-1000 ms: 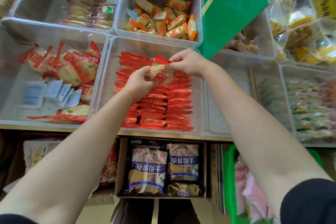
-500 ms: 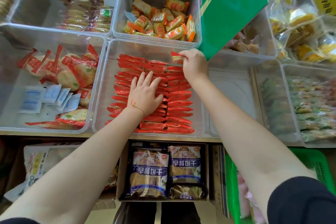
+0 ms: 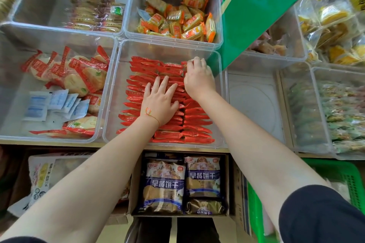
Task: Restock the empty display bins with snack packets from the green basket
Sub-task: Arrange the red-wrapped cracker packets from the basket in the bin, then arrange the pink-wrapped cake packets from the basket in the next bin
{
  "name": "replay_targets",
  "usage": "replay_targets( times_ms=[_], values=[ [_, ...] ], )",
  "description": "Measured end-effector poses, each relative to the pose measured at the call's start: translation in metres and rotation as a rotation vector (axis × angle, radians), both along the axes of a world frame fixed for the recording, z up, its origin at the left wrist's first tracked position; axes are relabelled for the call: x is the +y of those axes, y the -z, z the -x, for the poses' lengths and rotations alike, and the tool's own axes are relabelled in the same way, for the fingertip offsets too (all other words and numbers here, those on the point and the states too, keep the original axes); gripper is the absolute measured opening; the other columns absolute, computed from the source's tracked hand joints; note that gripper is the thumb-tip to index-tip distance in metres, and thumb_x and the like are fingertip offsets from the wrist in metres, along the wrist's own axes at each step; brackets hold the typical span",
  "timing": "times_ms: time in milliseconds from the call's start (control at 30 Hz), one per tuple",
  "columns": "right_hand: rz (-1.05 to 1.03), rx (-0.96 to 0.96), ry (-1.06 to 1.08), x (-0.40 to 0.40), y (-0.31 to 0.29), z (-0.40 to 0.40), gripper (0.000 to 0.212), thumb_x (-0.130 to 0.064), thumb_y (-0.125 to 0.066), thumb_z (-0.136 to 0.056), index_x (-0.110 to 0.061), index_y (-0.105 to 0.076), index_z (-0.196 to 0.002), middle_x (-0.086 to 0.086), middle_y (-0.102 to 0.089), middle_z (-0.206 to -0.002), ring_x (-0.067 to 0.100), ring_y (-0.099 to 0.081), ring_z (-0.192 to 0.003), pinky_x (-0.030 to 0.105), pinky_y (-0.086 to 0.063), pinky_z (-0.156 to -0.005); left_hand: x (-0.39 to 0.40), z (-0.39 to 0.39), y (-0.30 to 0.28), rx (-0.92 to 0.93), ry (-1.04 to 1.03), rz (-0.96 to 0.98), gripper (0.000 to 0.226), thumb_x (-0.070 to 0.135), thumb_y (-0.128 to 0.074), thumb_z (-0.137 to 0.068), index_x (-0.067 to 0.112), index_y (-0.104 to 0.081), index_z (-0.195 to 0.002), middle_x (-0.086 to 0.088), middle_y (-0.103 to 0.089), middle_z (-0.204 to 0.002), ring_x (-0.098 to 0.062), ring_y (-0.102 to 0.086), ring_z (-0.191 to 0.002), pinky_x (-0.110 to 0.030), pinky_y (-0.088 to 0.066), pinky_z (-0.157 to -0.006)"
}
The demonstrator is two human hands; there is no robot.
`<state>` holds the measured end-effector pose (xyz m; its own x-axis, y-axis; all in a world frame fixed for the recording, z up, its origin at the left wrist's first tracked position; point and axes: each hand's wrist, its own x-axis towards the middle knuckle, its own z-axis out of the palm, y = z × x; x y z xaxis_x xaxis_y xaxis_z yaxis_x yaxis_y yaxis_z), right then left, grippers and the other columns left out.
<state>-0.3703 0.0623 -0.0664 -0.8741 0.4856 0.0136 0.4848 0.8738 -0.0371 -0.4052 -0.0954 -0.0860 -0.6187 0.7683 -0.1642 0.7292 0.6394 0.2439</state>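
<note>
Hands have dropped into the centre bin (image 3: pixel 118 92): left hand (image 3: pixel 158 102) presses flat on red packets (image 3: pixel 195 124), right hand (image 3: pixel 198 79) tucks one in, fingers curled, nearly filling it.

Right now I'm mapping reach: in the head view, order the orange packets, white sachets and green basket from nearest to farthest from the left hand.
From the left hand:
1. White sachets, left neighbouring bin.
2. Orange packets, bin behind.
3. Green basket, lower right, below the shelf.

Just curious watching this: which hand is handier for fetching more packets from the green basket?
Probably the right hand: the green basket sits low on that same side, while the left hand lies flat on the red packets, holding the rows down.
</note>
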Motion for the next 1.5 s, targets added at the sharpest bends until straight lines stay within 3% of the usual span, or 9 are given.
replay_targets(
  times_ms=[167, 333, 533, 700, 833, 933, 1033, 1133, 1500],
  values=[
    [0.088, -0.033, 0.160, -0.006, 0.005, -0.007, 0.048, -0.028, -0.032, -0.103, -0.012, -0.038, -0.148, 0.011, -0.038, -0.152, 0.030, -0.037, -0.138, 0.048, -0.026, -0.116, -0.002, 0.001, 0.001, -0.010, 0.008, -0.005, 0.060, 0.047, -0.035, -0.100, 0.028, -0.022, -0.155, -0.006, -0.007, -0.165, -0.028, 0.000, -0.152, -0.050, -0.004, -0.122],
    [0.073, -0.226, 0.070, -0.005, 0.009, -0.013, 0.057, -0.042, -0.017, -0.106, -0.019, -0.018, -0.158, 0.005, -0.015, -0.165, 0.026, -0.007, -0.153, 0.055, 0.001, -0.121, -0.006, -0.003, -0.010, 0.003, 0.042, -0.017, 0.062, 0.049, -0.037, -0.099, 0.026, -0.023, -0.155, -0.011, -0.006, -0.165, -0.034, -0.001, -0.151, -0.051, -0.006, -0.122],
    [0.145, -0.113, 0.149, -0.035, 0.005, -0.032, 0.060, -0.048, -0.018, -0.105, -0.023, -0.011, -0.159, 0.011, -0.006, -0.166, 0.029, 0.002, -0.153, 0.049, 0.003, -0.122, -0.027, -0.020, -0.015, -0.018, 0.144, 0.175, 0.074, 0.067, -0.028, -0.094, 0.030, -0.015, -0.156, -0.007, 0.001, -0.165, -0.030, 0.007, -0.151, -0.052, -0.006, -0.121],
    [0.315, -0.204, 0.128, -0.059, 0.001, -0.072, 0.056, -0.037, -0.025, -0.107, -0.021, -0.009, -0.159, 0.010, -0.007, -0.166, 0.027, -0.003, -0.153, 0.044, -0.005, -0.123, -0.013, -0.020, -0.011, 0.007, 0.119, 0.272, 0.070, 0.065, -0.025, -0.097, 0.031, -0.013, -0.156, -0.010, 0.004, -0.165, -0.033, 0.009, -0.151, -0.056, -0.003, -0.120],
    [0.416, -0.006, 0.102, -0.064, -0.034, -0.088, 0.045, -0.024, -0.037, -0.103, -0.017, -0.042, -0.147, 0.007, -0.044, -0.149, 0.025, -0.038, -0.138, 0.044, -0.027, -0.115, -0.008, -0.034, -0.028, -0.003, 0.041, 0.238, 0.054, 0.043, -0.039, -0.099, 0.021, -0.037, -0.148, -0.015, -0.018, -0.161, -0.036, -0.013, -0.149, -0.054, -0.016, -0.118],
    [0.542, 0.212, 0.122, -0.077, -0.066, -0.131, 0.032, -0.016, -0.044, -0.099, -0.015, -0.063, -0.124, 0.006, -0.064, -0.119, 0.025, -0.058, -0.108, 0.041, -0.049, -0.091, -0.009, -0.068, -0.060, -0.076, -0.062, -0.169, 0.036, 0.027, -0.043, -0.092, 0.012, -0.064, -0.118, -0.013, -0.060, -0.122, -0.034, -0.055, -0.115, -0.046, -0.048, -0.089],
    [0.569, 0.316, 0.214, -0.082, -0.083, -0.194, 0.024, -0.014, -0.048, -0.098, -0.014, -0.069, -0.110, 0.006, -0.071, -0.092, 0.019, -0.060, -0.076, 0.033, -0.048, -0.066, -0.011, -0.119, -0.091, -0.171, -0.095, -0.405, 0.018, 0.023, -0.055, -0.091, 0.016, -0.070, -0.098, -0.007, -0.070, -0.087, -0.032, -0.064, -0.083, -0.037, -0.048, -0.065],
    [0.572, 0.407, 0.359, -0.074, -0.083, -0.261, 0.020, -0.012, -0.052, -0.096, -0.015, -0.071, -0.101, 0.005, -0.072, -0.082, 0.022, -0.063, -0.071, 0.035, -0.049, -0.062, -0.008, -0.174, -0.104, -0.188, -0.034, -0.446, 0.014, 0.023, -0.059, -0.088, 0.018, -0.071, -0.092, -0.002, -0.070, -0.073, -0.030, -0.065, -0.071, -0.035, -0.049, -0.060],
    [0.700, -0.139, 0.398, 0.056, -0.010, -0.467, 0.019, -0.022, -0.047, -0.096, -0.012, -0.064, -0.099, 0.008, -0.062, -0.104, 0.030, -0.060, -0.096, 0.037, -0.050, -0.077, 0.107, -0.367, -0.038, -0.443, 0.015, 0.107, 0.027, 0.035, -0.048, -0.095, 0.022, -0.068, -0.108, -0.005, -0.071, -0.106, -0.029, -0.065, -0.100, -0.033, -0.050, -0.079]
  ],
)
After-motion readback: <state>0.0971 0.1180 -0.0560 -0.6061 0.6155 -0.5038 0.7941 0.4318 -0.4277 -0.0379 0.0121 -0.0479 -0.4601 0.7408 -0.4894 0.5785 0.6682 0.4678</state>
